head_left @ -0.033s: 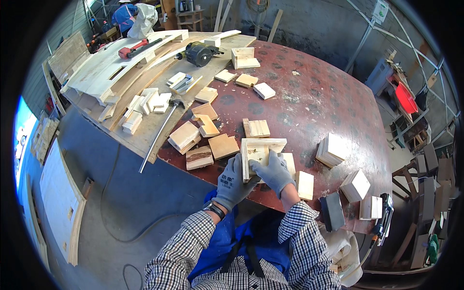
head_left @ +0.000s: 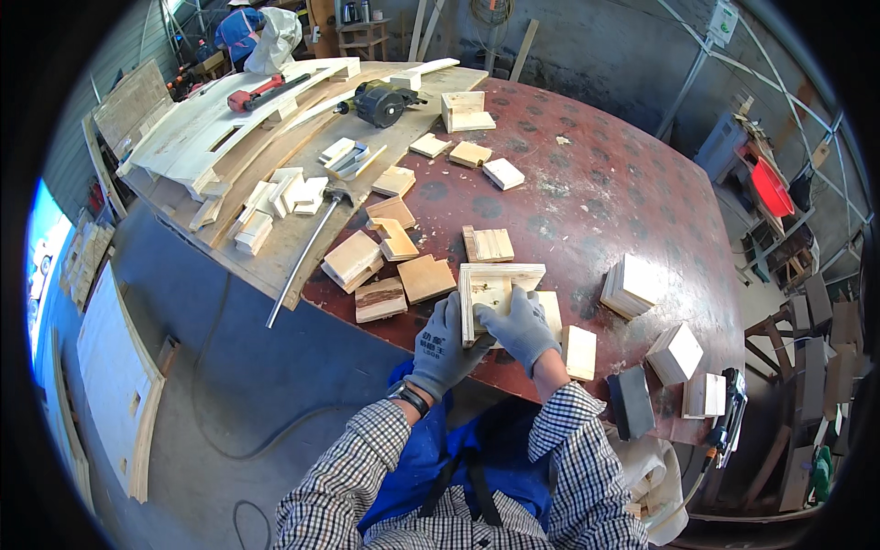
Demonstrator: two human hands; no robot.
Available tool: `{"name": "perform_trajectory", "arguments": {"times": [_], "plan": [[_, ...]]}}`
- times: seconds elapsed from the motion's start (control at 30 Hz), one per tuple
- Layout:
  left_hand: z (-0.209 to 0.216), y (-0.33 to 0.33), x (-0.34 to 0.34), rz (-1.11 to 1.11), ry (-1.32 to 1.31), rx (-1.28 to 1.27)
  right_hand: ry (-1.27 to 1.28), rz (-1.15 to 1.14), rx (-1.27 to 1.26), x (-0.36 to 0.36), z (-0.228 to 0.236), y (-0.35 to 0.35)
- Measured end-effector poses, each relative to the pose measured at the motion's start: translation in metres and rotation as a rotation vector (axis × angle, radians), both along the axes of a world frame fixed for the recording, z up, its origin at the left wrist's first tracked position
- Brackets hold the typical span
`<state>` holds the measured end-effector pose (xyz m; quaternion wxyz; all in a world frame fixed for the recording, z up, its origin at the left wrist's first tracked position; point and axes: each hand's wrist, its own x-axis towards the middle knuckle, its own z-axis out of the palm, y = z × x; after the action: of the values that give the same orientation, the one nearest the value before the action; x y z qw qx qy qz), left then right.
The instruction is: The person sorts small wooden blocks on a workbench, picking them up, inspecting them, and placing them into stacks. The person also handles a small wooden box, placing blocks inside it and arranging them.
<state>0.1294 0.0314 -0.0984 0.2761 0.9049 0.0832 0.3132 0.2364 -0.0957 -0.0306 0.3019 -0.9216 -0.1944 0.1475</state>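
Head view, single: worn fisheye camera looked steeply down from above the person's chest onto the near edge of the round red-brown table [head_left: 587, 183], close to both gloved hands at lower centre. It faced forward across the workshop; straight edges bowed toward the dark circular rim. No second view shared the scene

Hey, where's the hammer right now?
In the head view, the hammer lies on the pale plank bench to the left of the dark red table, its head beside small wood blocks, well left of both gloved hands.
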Motion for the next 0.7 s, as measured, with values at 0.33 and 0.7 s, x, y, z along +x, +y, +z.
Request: {"name": "perform_trajectory", "arguments": {"times": [0.33,0.7], "plan": [[0.005,-0.003,0.001,-0.004,-0.005,-0.033,0.088,0.000,-0.008,0.014,-0.003,0.005],[-0.003,-0.002,-0.002,0.013,-0.012,-0.051,0.205,0.077,0.160,0.026,-0.012,-0.005]]}}
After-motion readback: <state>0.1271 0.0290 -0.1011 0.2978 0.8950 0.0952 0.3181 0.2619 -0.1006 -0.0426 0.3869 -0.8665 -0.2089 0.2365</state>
